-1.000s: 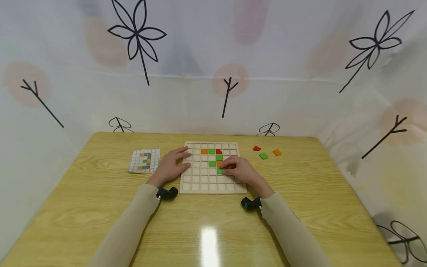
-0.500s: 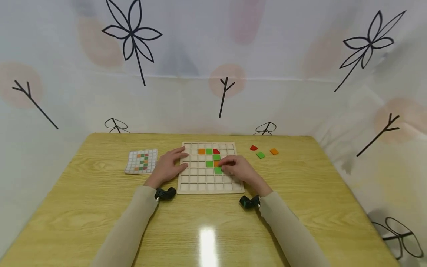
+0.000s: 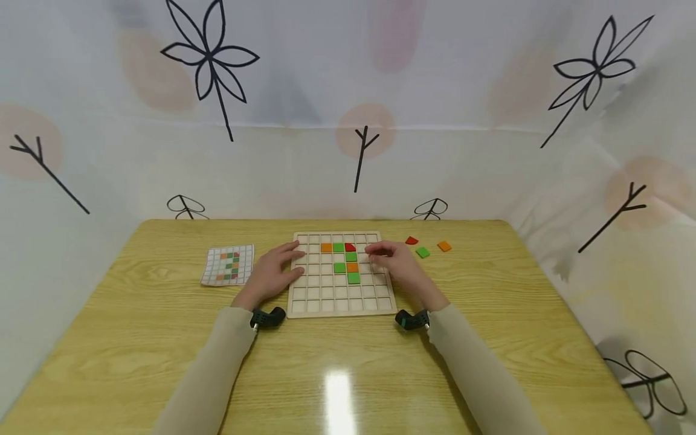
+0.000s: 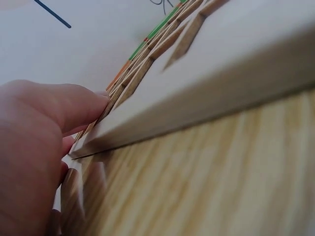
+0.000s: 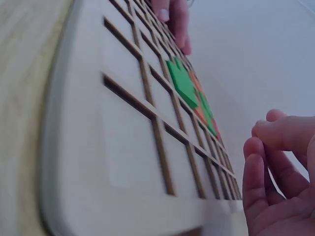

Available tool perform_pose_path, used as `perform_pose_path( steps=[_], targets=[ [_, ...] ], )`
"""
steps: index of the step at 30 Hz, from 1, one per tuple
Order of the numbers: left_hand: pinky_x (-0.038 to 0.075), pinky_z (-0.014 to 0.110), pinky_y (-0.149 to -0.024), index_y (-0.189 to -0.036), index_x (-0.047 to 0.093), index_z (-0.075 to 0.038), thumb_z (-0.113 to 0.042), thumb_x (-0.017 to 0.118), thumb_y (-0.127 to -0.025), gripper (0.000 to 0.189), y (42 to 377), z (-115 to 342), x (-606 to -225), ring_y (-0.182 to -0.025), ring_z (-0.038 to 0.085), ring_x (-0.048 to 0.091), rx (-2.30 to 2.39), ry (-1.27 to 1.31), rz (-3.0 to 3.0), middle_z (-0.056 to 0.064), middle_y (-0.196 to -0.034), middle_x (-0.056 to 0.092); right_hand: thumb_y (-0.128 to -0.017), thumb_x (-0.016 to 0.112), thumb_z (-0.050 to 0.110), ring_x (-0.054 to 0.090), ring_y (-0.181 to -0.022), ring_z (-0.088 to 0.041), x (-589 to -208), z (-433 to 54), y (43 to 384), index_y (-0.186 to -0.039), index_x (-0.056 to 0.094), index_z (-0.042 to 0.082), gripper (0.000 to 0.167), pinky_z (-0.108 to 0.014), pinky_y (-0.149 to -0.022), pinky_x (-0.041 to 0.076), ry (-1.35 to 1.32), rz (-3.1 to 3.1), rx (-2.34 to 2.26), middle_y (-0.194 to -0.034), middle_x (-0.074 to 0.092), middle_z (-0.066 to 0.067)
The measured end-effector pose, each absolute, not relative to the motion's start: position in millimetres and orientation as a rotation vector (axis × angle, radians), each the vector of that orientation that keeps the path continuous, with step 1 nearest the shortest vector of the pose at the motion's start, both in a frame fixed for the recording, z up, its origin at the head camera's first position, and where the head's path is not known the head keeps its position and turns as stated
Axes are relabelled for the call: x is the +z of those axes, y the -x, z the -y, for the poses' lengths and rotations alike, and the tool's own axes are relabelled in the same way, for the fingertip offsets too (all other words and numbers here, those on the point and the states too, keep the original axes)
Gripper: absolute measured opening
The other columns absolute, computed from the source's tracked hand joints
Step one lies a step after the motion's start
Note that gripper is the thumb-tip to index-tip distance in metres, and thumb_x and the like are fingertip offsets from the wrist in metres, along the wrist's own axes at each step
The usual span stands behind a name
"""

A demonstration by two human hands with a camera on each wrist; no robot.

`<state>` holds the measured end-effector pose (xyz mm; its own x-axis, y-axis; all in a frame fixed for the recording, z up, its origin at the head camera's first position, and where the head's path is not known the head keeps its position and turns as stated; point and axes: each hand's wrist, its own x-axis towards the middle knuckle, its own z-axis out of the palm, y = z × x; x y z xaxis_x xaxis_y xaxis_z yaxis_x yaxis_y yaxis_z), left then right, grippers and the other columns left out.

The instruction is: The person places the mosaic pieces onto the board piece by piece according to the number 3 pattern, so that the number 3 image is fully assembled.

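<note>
7 red, green and orange tiles (image 3: 352, 267) are sitting in the pale wooden grid board (image 3: 313, 294); 3 seem left, lying between it and the wood-grained table's (image 3: 272, 374) far-right corner: red quarter-circle (image 3: 411, 240), green square (image 3: 422, 252), orange square (image 3: 444, 246). The relaxed left hand (image 3: 270, 272) is touching the board's left edge; the released right hand (image 3: 401, 263) is hovering over the right edge.

Yellowish table (image 3: 331, 347) w/ glare (image 3: 339, 402), white backdrop (image 3: 293, 169), prob. cloth, w/ black plant motifs (image 3: 209, 56).

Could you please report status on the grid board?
Left grip on grid board's left edge. Right grip over its right side, no tile visible. Seven tiles on it, three loose tiles to its right. Nothing blocking visible.
</note>
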<state>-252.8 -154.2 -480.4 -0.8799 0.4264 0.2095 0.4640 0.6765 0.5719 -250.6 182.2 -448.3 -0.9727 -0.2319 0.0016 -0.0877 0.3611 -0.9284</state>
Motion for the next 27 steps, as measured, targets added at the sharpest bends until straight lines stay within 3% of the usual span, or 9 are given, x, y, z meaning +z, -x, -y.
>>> perform_pose_path(
  steps=[10, 14, 17, 20, 24, 27],
  targets=[
    [0.027, 0.055, -0.115, -0.141, 0.059, -0.011, -0.031, 0.06, -0.1, 0.045, 247, 155, -478, -0.146, 0.03, 0.03, -1.009, 0.773, 2.821, 0.006, -0.158, 0.038, -0.098, 0.06, 0.002, 0.059, -0.114, -0.032, -440, -217, 265, -0.125, 0.066, -0.004, 0.028, -0.045, -0.098, 0.048, 0.247, -2.723, -1.673, -0.125, 0.064, -0.023],
    [0.026, 0.055, -0.115, -0.141, 0.058, -0.011, -0.03, 0.061, -0.1, 0.045, 246, 153, -477, -0.146, 0.03, 0.029, -1.012, 0.775, 2.822, 0.007, -0.158, 0.037, -0.098, 0.058, 0.001, 0.056, -0.119, -0.032, -443, -233, 269, -0.13, 0.063, -0.002, 0.033, -0.041, -0.094, 0.049, 0.139, -2.747, -1.686, -0.129, 0.061, -0.022],
    [0.026, 0.054, -0.115, -0.142, 0.058, -0.01, -0.031, 0.061, -0.1, 0.046, 247, 151, -476, -0.146, 0.03, 0.029, -0.996, 0.79, 2.823, 0.007, -0.158, 0.037, -0.098, 0.057, 0.001, 0.054, -0.12, -0.033, -446, -242, 272, -0.132, 0.063, -0.001, 0.034, -0.031, -0.088, 0.051, 0.052, -2.766, -1.7, -0.132, 0.058, -0.021],
    [0.026, 0.054, -0.115, -0.142, 0.057, -0.01, -0.031, 0.06, -0.101, 0.046, 248, 150, -474, -0.146, 0.031, 0.029, -0.994, 0.806, 2.818, 0.008, -0.158, 0.037, -0.098, 0.056, 0.003, 0.054, -0.118, -0.035, -448, -249, 275, -0.132, 0.063, 0.0, 0.035, -0.022, -0.072, 0.049, -0.019, -2.81, -1.676, -0.133, 0.056, -0.022],
    [0.027, 0.055, -0.115, -0.141, 0.058, -0.009, -0.03, 0.061, -0.1, 0.046, 248, 151, -472, -0.146, 0.032, 0.03, -1.024, 0.796, 2.816, 0.008, -0.157, 0.037, -0.096, 0.056, 0.004, 0.053, -0.115, -0.036, -449, -252, 278, -0.131, 0.064, 0.002, 0.036, -0.021, -0.058, 0.042, -0.05, -2.869, -1.579, -0.132, 0.055, -0.024],
    [0.027, 0.055, -0.115, -0.141, 0.058, -0.01, -0.03, 0.061, -0.1, 0.046, 248, 153, -473, -0.146, 0.031, 0.029, -1.022, 0.782, 2.822, 0.008, -0.158, 0.037, -0.095, 0.058, 0.003, 0.054, -0.113, -0.036, -449, -252, 279, -0.13, 0.066, 0.001, 0.035, -0.022, -0.056, 0.042, -0.031, -2.919, -1.484, -0.129, 0.057, -0.025]
  ],
)
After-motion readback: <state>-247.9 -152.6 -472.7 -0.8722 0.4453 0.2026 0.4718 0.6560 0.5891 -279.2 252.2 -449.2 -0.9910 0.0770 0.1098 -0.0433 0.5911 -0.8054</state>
